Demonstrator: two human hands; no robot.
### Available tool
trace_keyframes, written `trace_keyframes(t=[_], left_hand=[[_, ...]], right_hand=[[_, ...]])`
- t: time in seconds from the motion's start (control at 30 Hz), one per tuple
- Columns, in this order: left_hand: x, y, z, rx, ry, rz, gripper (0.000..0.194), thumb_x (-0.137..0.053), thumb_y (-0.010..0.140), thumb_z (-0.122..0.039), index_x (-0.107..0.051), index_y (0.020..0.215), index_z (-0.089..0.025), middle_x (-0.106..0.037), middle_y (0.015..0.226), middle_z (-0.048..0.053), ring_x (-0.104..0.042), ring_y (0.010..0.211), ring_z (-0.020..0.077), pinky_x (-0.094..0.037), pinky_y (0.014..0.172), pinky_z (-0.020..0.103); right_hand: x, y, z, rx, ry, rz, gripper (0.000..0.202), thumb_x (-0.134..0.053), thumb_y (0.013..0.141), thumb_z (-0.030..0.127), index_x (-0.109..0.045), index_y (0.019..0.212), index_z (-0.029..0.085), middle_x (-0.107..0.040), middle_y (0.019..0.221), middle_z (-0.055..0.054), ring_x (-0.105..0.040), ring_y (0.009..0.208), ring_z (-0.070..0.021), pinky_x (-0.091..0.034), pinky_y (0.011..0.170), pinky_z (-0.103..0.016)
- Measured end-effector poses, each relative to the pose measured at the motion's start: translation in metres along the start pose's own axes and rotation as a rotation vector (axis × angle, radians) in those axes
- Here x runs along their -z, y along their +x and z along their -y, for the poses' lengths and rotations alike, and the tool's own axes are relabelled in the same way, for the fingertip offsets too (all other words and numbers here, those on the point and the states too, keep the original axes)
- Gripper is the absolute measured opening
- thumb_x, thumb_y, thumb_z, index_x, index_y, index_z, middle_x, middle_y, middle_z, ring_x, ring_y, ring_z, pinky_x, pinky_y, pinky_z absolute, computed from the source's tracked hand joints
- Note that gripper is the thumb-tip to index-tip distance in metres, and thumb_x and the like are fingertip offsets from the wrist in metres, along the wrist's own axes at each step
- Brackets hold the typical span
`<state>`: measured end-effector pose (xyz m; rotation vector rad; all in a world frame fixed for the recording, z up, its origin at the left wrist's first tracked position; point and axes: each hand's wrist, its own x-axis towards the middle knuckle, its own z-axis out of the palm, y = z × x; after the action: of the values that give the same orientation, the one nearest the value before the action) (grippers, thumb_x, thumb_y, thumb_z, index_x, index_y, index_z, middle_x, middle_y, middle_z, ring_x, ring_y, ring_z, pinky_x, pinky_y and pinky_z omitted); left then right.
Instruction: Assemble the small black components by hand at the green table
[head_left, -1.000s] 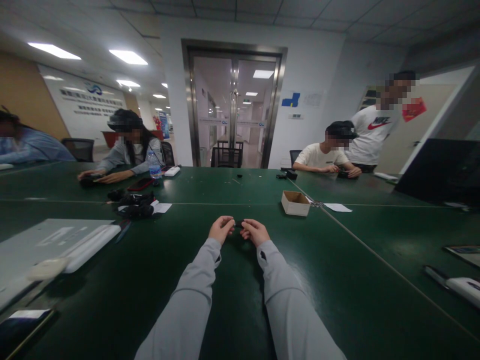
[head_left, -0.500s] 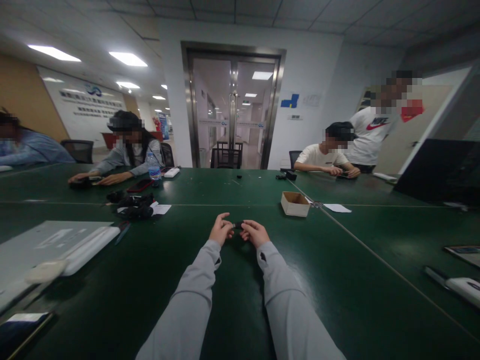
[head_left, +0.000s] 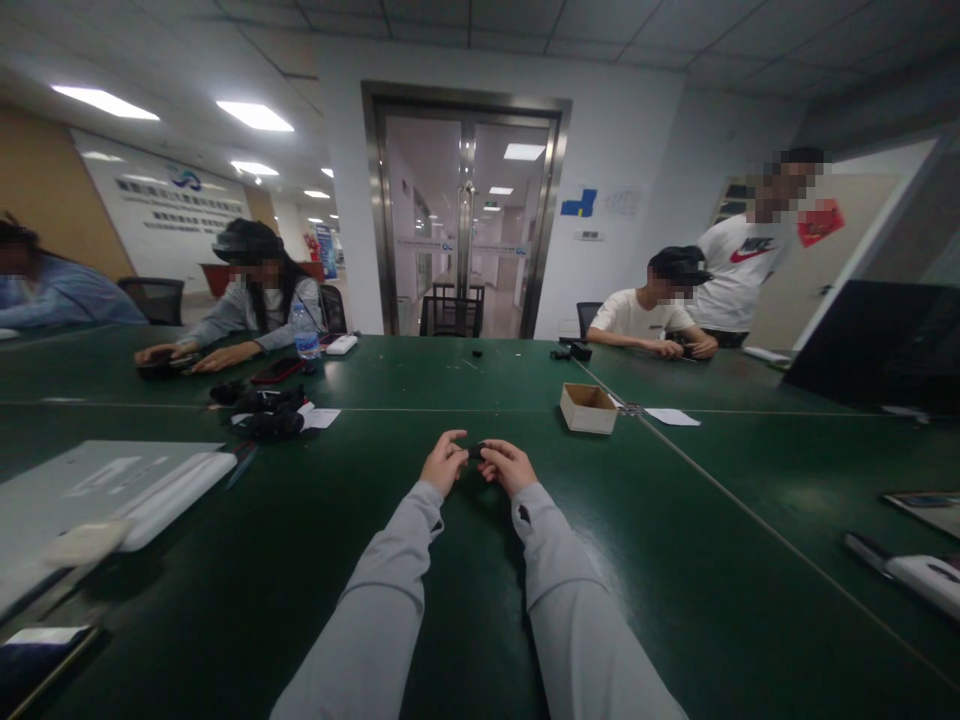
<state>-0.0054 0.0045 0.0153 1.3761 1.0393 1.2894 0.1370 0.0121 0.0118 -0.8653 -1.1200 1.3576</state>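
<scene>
Between my two hands, just above the green table, is a small black USB stick. My right hand pinches its right end between thumb and fingers. At the other end, the fingertips of my left hand close on the stick, with the index finger raised above it. My fingers cover both ends, so only the dark middle shows.
A small open cardboard box stands ahead to the right, near white paper. Black gear lies ahead to the left. A grey laptop-like slab and a phone lie at left. Co-workers sit across the table; another person stands.
My left fingers have come slightly closer to my right hand. The stick's silver end, seen before, is now covered by them. My right hand has barely shifted.
</scene>
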Motion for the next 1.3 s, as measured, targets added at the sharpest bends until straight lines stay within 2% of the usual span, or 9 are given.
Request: trace_keyframes(t=[0.13, 0.27, 0.37, 0.53, 0.63, 0.9, 1.0, 1.13, 1.3], left_hand=[[-0.0019, -0.0002, 0.0007, 0.017, 0.035, -0.019, 0.037, -0.042, 0.075, -0.039, -0.048, 0.104, -0.016, -0.043, 0.043, -0.006, -0.034, 0.032, 0.0062, -0.024, 0.035, 0.016], [-0.0024, -0.0013, -0.0017, -0.013, 0.016, -0.02, 0.037, -0.048, 0.069, -0.029, -0.048, 0.104, -0.017, -0.047, 0.052, -0.006, -0.036, 0.035, 0.0055, -0.025, 0.035, 0.017], [-0.002, -0.0024, -0.0038, 0.023, 0.018, -0.011, 0.033, -0.043, 0.072, -0.03, -0.05, 0.101, -0.016, -0.043, 0.045, -0.006, -0.034, 0.034, 0.0064, -0.024, 0.035, 0.017], [-0.0013, -0.0033, -0.0053, -0.003, 0.027, -0.058, 0.032, -0.046, 0.068, -0.024, -0.052, 0.099, -0.018, -0.048, 0.056, -0.005, -0.038, 0.036, 0.0047, -0.027, 0.037, 0.016], [-0.0007, -0.0025, -0.0038, 0.023, 0.028, -0.046, 0.029, -0.044, 0.071, -0.028, -0.054, 0.096, -0.016, -0.044, 0.049, -0.005, -0.035, 0.035, 0.0054, -0.026, 0.036, 0.016], [-0.0004, -0.0013, -0.0012, 0.008, 0.018, -0.027, 0.031, -0.044, 0.073, -0.033, -0.055, 0.095, -0.015, -0.045, 0.048, -0.004, -0.036, 0.034, 0.0056, -0.025, 0.034, 0.016], [-0.0004, -0.0018, -0.0027, -0.008, 0.029, -0.036, 0.03, -0.045, 0.071, -0.028, -0.055, 0.097, -0.017, -0.05, 0.055, -0.003, -0.038, 0.036, 0.005, -0.026, 0.035, 0.016], [0.0002, -0.0015, -0.0032, 0.026, 0.002, -0.009, 0.031, -0.043, 0.073, -0.032, -0.055, 0.096, -0.015, -0.046, 0.047, -0.004, -0.035, 0.033, 0.0055, -0.025, 0.034, 0.016], [-0.0001, -0.0011, -0.0025, -0.013, 0.012, -0.008, 0.031, -0.049, 0.069, -0.03, -0.054, 0.096, -0.016, -0.05, 0.052, -0.004, -0.037, 0.034, 0.0054, -0.026, 0.035, 0.017]], right_hand=[[-0.0006, -0.0009, 0.0015, -0.012, 0.0, -0.002, 0.04, -0.074, 0.05, 0.03, -0.059, 0.081, 0.011, -0.058, 0.049, -0.002, -0.051, 0.038, -0.0104, -0.041, 0.036, -0.017], [-0.0008, -0.0015, 0.0022, -0.012, 0.002, -0.011, 0.04, -0.074, 0.05, 0.031, -0.059, 0.081, 0.011, -0.058, 0.049, -0.002, -0.051, 0.038, -0.0101, -0.04, 0.036, -0.017], [-0.0006, -0.0013, 0.0021, -0.019, -0.002, -0.01, 0.04, -0.073, 0.05, 0.03, -0.06, 0.082, 0.011, -0.058, 0.049, -0.002, -0.051, 0.039, -0.0104, -0.04, 0.036, -0.017], [-0.0005, -0.0013, 0.0023, -0.016, 0.005, -0.008, 0.037, -0.072, 0.051, 0.029, -0.06, 0.081, 0.012, -0.058, 0.05, -0.001, -0.051, 0.039, -0.0104, -0.04, 0.036, -0.017], [-0.001, -0.002, 0.003, -0.02, 0.001, -0.001, 0.036, -0.071, 0.051, 0.029, -0.06, 0.081, 0.012, -0.058, 0.05, -0.002, -0.051, 0.039, -0.0102, -0.041, 0.037, -0.017], [-0.0019, -0.0029, 0.004, -0.016, 0.001, -0.009, 0.035, -0.07, 0.05, 0.028, -0.06, 0.081, 0.013, -0.057, 0.049, -0.001, -0.051, 0.039, -0.0103, -0.04, 0.036, -0.017], [-0.0014, -0.0026, 0.0035, -0.022, 0.003, -0.007, 0.035, -0.07, 0.051, 0.027, -0.06, 0.082, 0.013, -0.058, 0.05, -0.001, -0.051, 0.039, -0.0101, -0.041, 0.037, -0.017], [-0.0008, -0.002, 0.0027, -0.023, 0.005, -0.005, 0.035, -0.07, 0.052, 0.027, -0.06, 0.082, 0.012, -0.058, 0.05, -0.002, -0.051, 0.039, -0.0104, -0.041, 0.037, -0.017], [-0.0008, -0.0022, 0.0031, -0.019, 0.013, 0.001, 0.033, -0.07, 0.052, 0.026, -0.061, 0.081, 0.013, -0.058, 0.051, -0.002, -0.052, 0.039, -0.0105, -0.041, 0.037, -0.017]])
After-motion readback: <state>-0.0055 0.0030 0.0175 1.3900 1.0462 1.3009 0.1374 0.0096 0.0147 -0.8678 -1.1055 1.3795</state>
